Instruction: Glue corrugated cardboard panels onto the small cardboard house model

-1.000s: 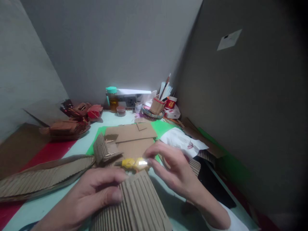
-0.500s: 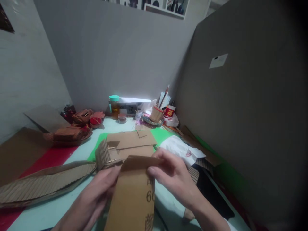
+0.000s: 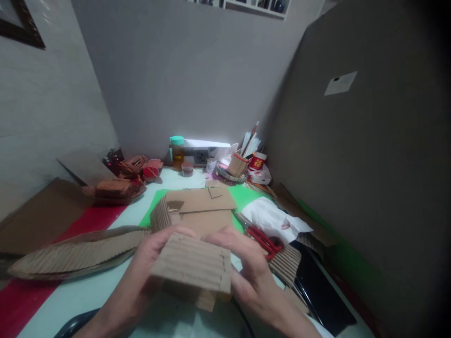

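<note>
The left fingers (image 3: 167, 234) and right fingers (image 3: 230, 244) curl closed around opposite sides of the corrugated cardboard piece (image 3: 193, 263), held tilted, ridged face up, above the table (image 3: 93, 293).

The piece between the hands is corrugated cardboard (image 3: 193, 264), matt and ridged, with rough cut edges. The long curved strip (image 3: 88, 251) on the left shows the same dull, ribbed board, while the flat sheets (image 3: 207, 199) farther off are smooth brown cardboard. To the right, the scissors (image 3: 262, 239) pair grey metal blades with red plastic handles, near a crumpled white sheet (image 3: 273, 217), thin and matt. The black slab (image 3: 322, 286) at the near right is smooth and glossy. At the far side, the jar (image 3: 178, 152) looks clear, with a turquoise plastic lid.
</note>
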Demonstrator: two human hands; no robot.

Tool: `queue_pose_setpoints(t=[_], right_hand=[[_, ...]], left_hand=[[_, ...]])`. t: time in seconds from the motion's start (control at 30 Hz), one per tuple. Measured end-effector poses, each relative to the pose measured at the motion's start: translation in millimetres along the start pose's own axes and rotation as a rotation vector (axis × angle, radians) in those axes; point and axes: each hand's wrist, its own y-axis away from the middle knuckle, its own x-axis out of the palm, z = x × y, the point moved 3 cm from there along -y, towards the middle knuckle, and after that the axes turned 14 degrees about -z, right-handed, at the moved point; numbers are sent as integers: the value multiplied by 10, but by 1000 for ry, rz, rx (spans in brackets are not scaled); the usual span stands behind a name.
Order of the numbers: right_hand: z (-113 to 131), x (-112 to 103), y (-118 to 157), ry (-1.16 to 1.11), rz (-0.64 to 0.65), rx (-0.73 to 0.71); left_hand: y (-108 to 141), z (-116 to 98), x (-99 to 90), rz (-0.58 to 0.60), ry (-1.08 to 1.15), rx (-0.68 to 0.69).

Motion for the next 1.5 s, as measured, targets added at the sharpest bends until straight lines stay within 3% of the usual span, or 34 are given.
queue_pose_setpoints(t=[0.27,0.5,0.6,0.7,0.77,0.93,1.07,1.2,1.33,1.5], right_hand=[[-24,-7,85,5,-42,-88],[-26,-19,105,88,-66,-148],[-59,-27,116,114,-74,-156],[-72,-30,118,128,-61,-143],[-74,-44,99,121,-39,-97],[-121,-109,30,121,-38,187],[-161,-50,52,115,39,383],[-176,16,87,66,24,459],[-218,11,104,32,-100,515],[-224,-14,93,-45,-160,546]], left_hand=[[10,122,23,67,95,-113],[72,121,74,26,337,-376],[80,99,93,-1,430,-414],[90,114,124,94,361,-387],[80,132,131,128,288,-340],[32,124,110,73,95,-212],[61,82,106,21,-54,-139],[106,82,121,6,-48,-134],[86,143,125,-42,-25,-153],[41,212,128,33,-111,-150]])
